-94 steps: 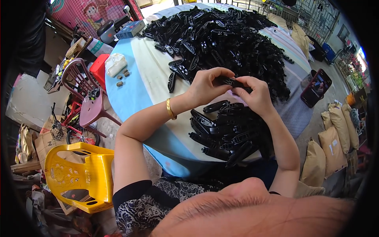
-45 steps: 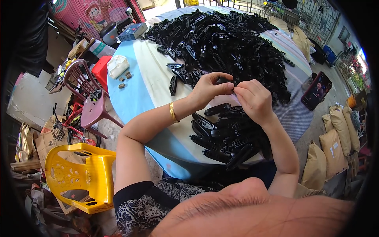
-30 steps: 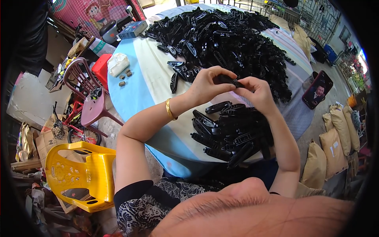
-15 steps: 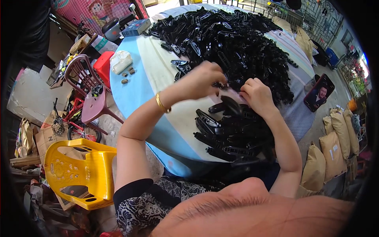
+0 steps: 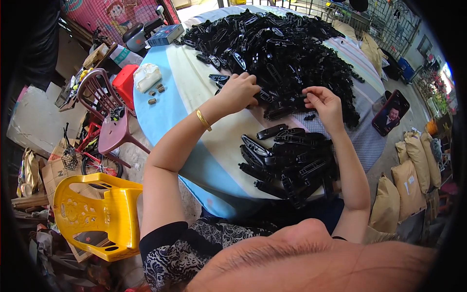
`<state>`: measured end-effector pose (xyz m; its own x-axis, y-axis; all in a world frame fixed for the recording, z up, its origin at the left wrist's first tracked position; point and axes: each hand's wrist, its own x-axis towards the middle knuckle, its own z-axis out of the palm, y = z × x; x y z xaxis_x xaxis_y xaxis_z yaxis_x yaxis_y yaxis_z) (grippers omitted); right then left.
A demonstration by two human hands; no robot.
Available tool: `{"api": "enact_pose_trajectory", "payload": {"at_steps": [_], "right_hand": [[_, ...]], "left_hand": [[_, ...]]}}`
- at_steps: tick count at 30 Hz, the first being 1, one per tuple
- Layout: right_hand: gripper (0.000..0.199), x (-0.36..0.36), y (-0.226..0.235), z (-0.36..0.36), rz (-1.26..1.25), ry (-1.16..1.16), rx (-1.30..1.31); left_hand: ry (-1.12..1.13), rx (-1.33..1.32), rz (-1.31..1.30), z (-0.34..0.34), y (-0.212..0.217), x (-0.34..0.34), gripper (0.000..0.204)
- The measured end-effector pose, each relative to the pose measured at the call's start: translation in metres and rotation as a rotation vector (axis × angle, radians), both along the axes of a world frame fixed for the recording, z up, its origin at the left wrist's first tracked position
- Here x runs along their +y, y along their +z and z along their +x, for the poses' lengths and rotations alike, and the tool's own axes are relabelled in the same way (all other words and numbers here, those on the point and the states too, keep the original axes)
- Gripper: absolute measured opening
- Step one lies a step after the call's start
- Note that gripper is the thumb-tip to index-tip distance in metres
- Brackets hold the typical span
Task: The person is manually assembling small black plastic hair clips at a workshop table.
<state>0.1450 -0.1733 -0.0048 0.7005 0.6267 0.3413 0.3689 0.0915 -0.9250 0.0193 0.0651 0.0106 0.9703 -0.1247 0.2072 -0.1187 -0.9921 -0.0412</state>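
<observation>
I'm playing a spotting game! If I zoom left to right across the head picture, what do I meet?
Yellow chair → blue box → gold bracelet → nearer pile of black pieces → phone.

The 1 fisheye view looks steeply down from the person's head point(image 5: 292, 260), close above the round bench draped in striped pastel cloth point(image 5: 163, 121), taking in grey concrete floor point(image 5: 377, 168) beside that bench.

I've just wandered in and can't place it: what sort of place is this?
Probably a small workshop in a home or yard: a big pile of black parts on a cloth-covered table, with full brown sacks and a red bike nearby.
</observation>
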Motion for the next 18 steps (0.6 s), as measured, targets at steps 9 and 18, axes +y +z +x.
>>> {"api": "enact_pose_trajectory", "payload": {"at_steps": [9,18], "right_hand": [[0.015,0.001,0.005,-0.005,0.147,-0.057,0.027],[0.012,-0.001,0.007,-0.020,-0.014,-0.211,-0.456]], "left_hand": [[-0.147,-0.405,-0.295,0.011,-0.018,-0.019,0.025],[-0.036,0.031,-1.133,0.002,0.002,-0.056,0.026]]}}
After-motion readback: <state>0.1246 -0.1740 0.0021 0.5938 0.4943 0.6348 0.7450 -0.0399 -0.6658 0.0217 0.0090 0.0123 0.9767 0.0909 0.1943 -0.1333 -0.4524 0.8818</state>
